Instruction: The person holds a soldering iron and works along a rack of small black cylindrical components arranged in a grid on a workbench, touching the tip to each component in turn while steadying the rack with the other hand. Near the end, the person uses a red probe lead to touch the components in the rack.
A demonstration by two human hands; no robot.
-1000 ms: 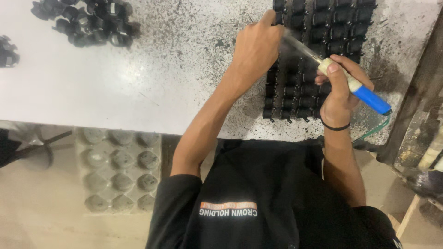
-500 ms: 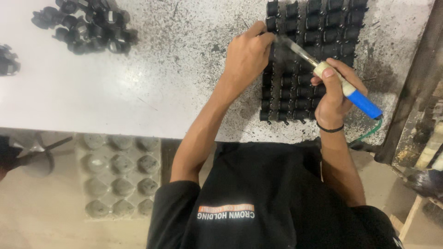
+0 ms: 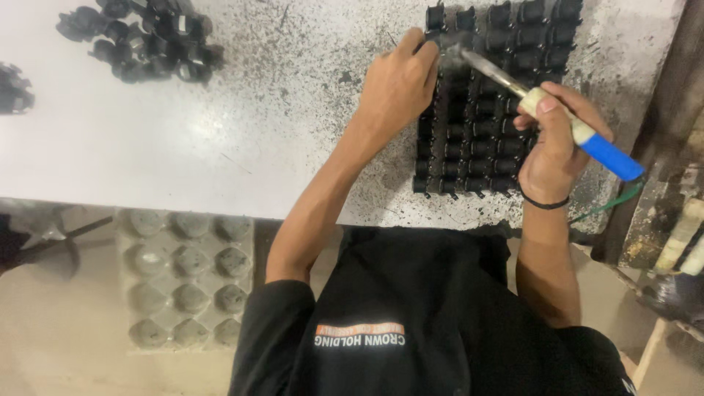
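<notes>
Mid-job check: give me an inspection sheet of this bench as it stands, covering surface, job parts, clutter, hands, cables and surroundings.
Surface: white table, speckled with dark grime near the work.
Job's things: black parts set in rows; soldering iron with blue handle, tip at the top rows.
Clutter: loose pile of black parts far left; a few more at the left edge.
Hands: left hand rests on the rows by the tip; right hand grips the iron.
Cables: green cable trails from the handle.
Surroundings: grey moulded tray below the table edge.
</notes>
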